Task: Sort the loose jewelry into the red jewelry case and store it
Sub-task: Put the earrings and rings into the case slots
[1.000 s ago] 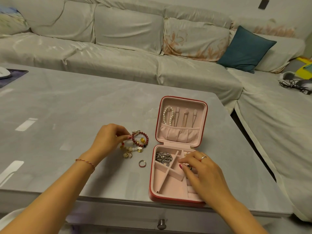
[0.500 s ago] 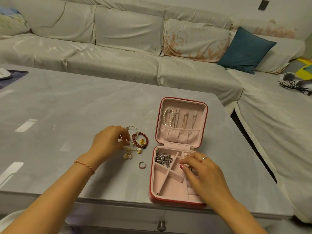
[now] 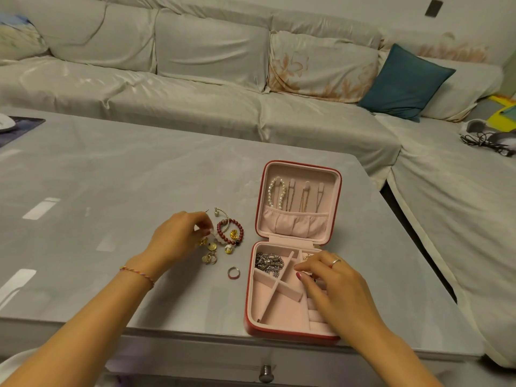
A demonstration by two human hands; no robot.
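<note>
The red jewelry case [image 3: 293, 329] lies open at the counter's [image 3: 111, 174] near edge, holding a silver chain [image 3: 268, 262] and a pearl strand [image 3: 275, 194]. The right hand [image 3: 335, 286] rests inside it, fingers curled; whether it grips anything cannot be told. The left hand [image 3: 178, 238] pinches a loose piece beside the red bead bracelet [image 3: 230, 231].

Red case [image 3: 290, 332], pink lining; teal cushion [image 3: 406, 85]; grey table [image 3: 111, 169].

Surface [image 3: 139, 174]: grey, glossy, reflective. Red jewelry case [image 3: 290, 335]: smooth red shell, matt pink velvety lining. Chain [image 3: 268, 262]: shiny silver metal. Bead bracelet [image 3: 230, 231]: polished dark red. Sofa [image 3: 195, 79]: sheeny cloth.
</note>
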